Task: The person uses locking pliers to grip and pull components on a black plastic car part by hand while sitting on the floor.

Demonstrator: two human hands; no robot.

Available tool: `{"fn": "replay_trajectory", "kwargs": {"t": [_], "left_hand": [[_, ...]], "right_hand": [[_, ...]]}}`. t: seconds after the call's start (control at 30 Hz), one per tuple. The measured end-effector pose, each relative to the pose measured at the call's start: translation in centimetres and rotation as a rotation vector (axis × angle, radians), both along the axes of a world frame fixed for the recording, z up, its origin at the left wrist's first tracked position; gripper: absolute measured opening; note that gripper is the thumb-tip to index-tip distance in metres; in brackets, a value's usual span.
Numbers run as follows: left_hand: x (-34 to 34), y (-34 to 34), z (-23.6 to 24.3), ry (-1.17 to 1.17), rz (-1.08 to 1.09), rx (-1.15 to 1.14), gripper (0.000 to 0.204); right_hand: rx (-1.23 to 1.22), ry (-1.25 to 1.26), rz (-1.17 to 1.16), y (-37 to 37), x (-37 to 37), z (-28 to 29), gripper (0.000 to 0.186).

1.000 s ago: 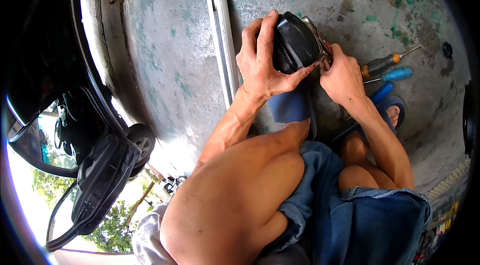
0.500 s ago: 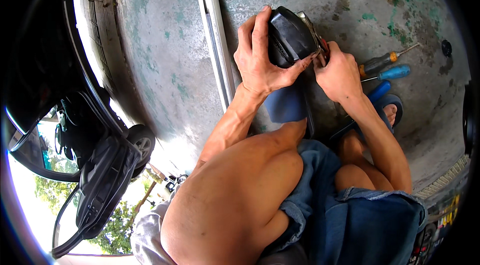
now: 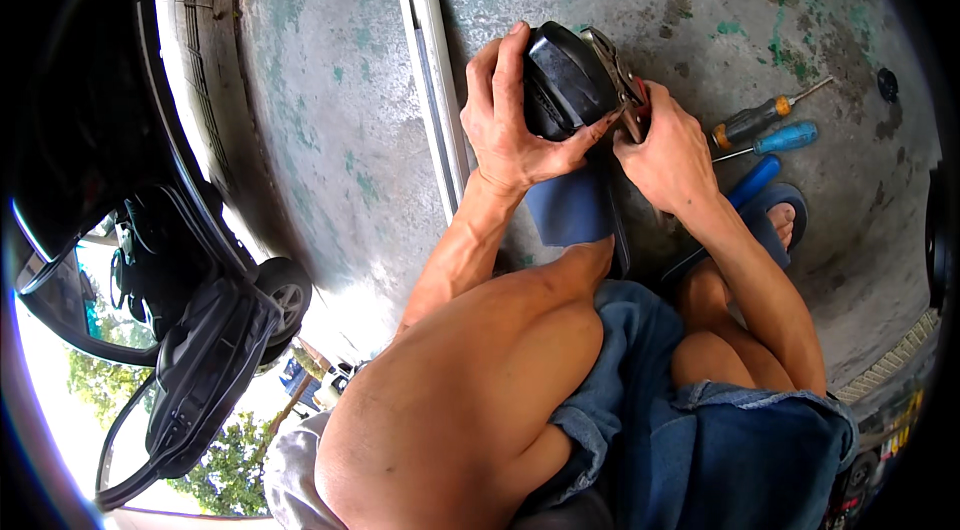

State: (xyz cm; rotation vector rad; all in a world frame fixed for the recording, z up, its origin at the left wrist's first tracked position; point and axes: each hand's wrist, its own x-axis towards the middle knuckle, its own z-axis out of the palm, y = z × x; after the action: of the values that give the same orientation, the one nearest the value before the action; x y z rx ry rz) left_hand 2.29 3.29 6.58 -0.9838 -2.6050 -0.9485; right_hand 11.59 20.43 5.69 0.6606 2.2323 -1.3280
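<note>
The L hand (image 3: 500, 122) had the black part (image 3: 572, 75) in the upper center of the frame, w/ fingers over its left side & thumb at the lower right corner: a wide wrap, not a fine pinch. The R hand (image 3: 668, 150) was curled round a metal tool (image 3: 622, 82) w/ a bit of red showing, prob. pliers, its metal end along the part's right edge.

Step in hand, AFAICT: one hand bracing the part, the other gripping or working that edge. Next move, I'd say, called for a firm L hold vs. any twist, & the thumb clear of the tool's bite.

Hard to see: whether the jaws were on the part or just beside it. R fingertips were tucked out of sight & the handles mostly buried in the fist. Part's underside was hidden too; couldn't tell if it rested on anything.

Right of center, the blue screwdriver's (image 3: 787, 138) shaft ran behind the R hand, & a blue handle (image 3: 757, 180) was half lost behind the forearm. Rail's (image 3: 435, 95) lower end went behind the L arm. Car (image 3: 205, 330), far left, was cut off by the dark lens rim.
</note>
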Motion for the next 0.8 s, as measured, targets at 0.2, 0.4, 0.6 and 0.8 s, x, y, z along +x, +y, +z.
{"fn": "replay_trajectory", "kwargs": {"t": [0.2, 0.4, 0.6, 0.8], "left_hand": [[0.5, -0.9, 0.3, -0.063, 0.069, -0.006, 0.109], [-0.9, -0.8, 1.5, 0.045, 0.004, 0.01, 0.11], [-1.6, -1.0, 1.8, 0.07, -0.018, 0.072, 0.11], [-1.8, -0.9, 2.7, -0.29, 0.141, 0.204, 0.105]], "right_hand": [[-0.014, -0.015, -0.011, 0.0, 1.1, 0.8, 0.068], [-0.108, -0.057, 0.118, 0.3, 2.5, 0.3, 0.072], [-0.381, -0.199, -0.058, 3.2, 2.6, -0.1, 0.047], [-1.066, -0.035, -0.661, 7.0, 0.2, 3.5, 0.054]]}}
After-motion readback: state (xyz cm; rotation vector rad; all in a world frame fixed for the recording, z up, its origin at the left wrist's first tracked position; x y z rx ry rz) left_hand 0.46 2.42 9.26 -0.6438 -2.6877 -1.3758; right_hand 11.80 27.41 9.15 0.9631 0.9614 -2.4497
